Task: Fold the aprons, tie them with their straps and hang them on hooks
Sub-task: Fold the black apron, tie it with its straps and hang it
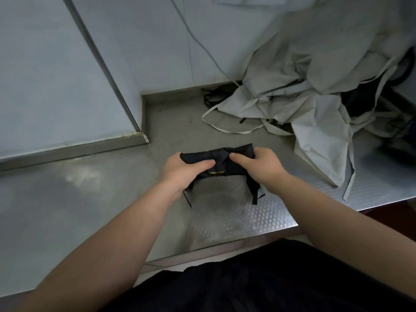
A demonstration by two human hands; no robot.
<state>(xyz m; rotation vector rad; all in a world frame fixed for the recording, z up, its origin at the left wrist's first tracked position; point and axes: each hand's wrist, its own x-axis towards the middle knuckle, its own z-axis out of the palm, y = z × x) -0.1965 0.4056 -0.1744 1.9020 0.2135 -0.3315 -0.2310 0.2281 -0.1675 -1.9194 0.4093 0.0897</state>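
Both hands grip a folded black apron (219,162) just above the metal surface (112,199): the left hand (182,171) wraps its left end with the thumb laid across the front, and the right hand (258,164) clamps its right end the same way. Two black straps (254,190) dangle from the bundle toward the surface. Farther back on the right lies a heap of grey aprons (315,86) with loose ties, leaning against the wall (56,75).

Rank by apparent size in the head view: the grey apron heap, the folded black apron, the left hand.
1. Grey apron heap, clearly largest.
2. Folded black apron and left hand look about alike; the apron is partly covered, so unranked.
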